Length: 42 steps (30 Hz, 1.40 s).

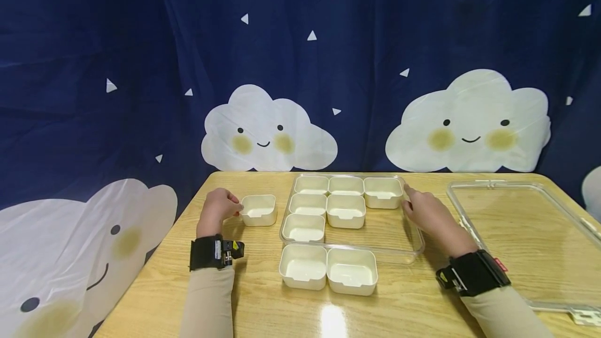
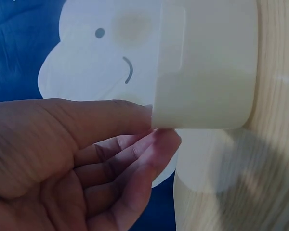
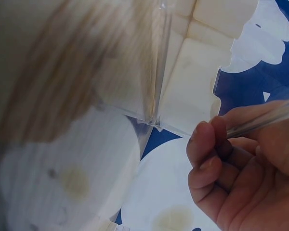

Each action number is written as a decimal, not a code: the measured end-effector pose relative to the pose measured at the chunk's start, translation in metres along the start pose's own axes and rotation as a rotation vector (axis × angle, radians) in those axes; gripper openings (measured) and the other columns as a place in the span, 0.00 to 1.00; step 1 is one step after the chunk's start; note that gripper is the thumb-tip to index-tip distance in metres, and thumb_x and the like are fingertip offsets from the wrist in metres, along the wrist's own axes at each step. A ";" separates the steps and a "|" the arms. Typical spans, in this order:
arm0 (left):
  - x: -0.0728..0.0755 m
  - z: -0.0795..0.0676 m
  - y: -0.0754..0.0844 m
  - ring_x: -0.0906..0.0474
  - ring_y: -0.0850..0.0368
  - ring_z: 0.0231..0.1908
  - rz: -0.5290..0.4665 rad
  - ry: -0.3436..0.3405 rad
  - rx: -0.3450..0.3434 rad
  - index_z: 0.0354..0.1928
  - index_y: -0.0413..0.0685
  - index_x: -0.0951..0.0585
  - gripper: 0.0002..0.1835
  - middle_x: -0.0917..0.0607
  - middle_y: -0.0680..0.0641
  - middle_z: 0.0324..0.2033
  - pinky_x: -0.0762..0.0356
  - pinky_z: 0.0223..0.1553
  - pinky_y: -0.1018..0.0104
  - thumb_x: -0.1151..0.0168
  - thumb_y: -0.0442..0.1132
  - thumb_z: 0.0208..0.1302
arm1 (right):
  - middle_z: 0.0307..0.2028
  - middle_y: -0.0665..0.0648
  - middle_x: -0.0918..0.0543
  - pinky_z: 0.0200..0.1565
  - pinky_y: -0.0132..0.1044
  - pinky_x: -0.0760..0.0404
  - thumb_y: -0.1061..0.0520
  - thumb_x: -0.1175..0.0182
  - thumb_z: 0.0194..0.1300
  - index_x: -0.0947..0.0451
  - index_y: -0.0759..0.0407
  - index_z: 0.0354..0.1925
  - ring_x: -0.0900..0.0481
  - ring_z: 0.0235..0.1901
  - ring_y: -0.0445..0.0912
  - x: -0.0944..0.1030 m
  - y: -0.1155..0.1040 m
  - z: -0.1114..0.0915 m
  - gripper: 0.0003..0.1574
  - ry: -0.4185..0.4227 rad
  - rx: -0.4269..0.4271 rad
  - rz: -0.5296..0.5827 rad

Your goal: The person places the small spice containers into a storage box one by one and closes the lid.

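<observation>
At the left of the table, my left hand (image 1: pixel 219 208) pinches the rim of a small white container (image 1: pixel 260 216) between thumb and fingertips. In the left wrist view the container's side wall (image 2: pixel 207 72) fills the upper right, with the thumb (image 2: pixel 115 118) at its rim. My right hand (image 1: pixel 433 220) grips the right rim of a clear plastic box (image 1: pixel 419 239); its fingers curl at that rim in the right wrist view. Several white containers (image 1: pixel 346 218) stand inside the box, along its back and left sides.
Two more white containers (image 1: pixel 352 278) stand side by side in front of the clear box. On the right of the wooden table (image 1: pixel 263 306) lies a clear lid (image 1: pixel 521 244) with white clips. Behind the table hangs a dark blue curtain (image 1: pixel 366 25) with cloud faces.
</observation>
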<state>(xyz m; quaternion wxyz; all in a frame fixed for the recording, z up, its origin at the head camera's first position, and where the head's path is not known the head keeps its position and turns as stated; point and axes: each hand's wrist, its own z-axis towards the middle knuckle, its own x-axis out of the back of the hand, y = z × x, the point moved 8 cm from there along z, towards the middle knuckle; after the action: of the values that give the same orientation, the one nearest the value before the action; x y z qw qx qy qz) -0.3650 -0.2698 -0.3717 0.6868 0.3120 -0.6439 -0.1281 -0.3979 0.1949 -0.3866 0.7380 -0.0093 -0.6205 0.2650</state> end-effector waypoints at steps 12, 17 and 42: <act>0.000 0.000 0.001 0.19 0.48 0.33 0.037 -0.022 -0.004 0.31 0.33 0.12 0.08 0.12 0.41 0.24 0.28 0.41 0.55 0.33 0.33 0.62 | 0.17 0.51 0.41 0.23 0.39 0.38 0.61 0.50 0.74 0.39 0.82 0.68 0.39 0.17 0.46 0.001 0.001 0.001 0.32 -0.013 0.000 0.005; -0.002 0.001 0.001 0.23 0.50 0.31 0.026 -0.014 0.012 0.30 0.34 0.12 0.08 0.12 0.41 0.24 0.33 0.36 0.61 0.33 0.34 0.63 | 0.17 0.51 0.42 0.23 0.39 0.38 0.61 0.50 0.74 0.39 0.82 0.68 0.40 0.17 0.45 0.001 0.000 0.001 0.33 -0.024 -0.008 0.012; 0.014 -0.003 0.018 0.20 0.49 0.29 0.018 0.077 -0.041 0.28 0.35 0.13 0.08 0.13 0.44 0.21 0.32 0.34 0.62 0.35 0.33 0.62 | 0.17 0.51 0.42 0.23 0.39 0.38 0.61 0.49 0.74 0.40 0.82 0.69 0.40 0.17 0.45 -0.002 0.001 0.001 0.33 -0.039 -0.022 0.010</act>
<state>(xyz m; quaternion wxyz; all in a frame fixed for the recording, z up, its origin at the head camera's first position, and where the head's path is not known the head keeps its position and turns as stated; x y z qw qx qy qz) -0.3643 -0.2630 -0.3491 0.7184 0.2968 -0.6170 -0.1228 -0.3996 0.1946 -0.3881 0.7244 -0.0154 -0.6375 0.2618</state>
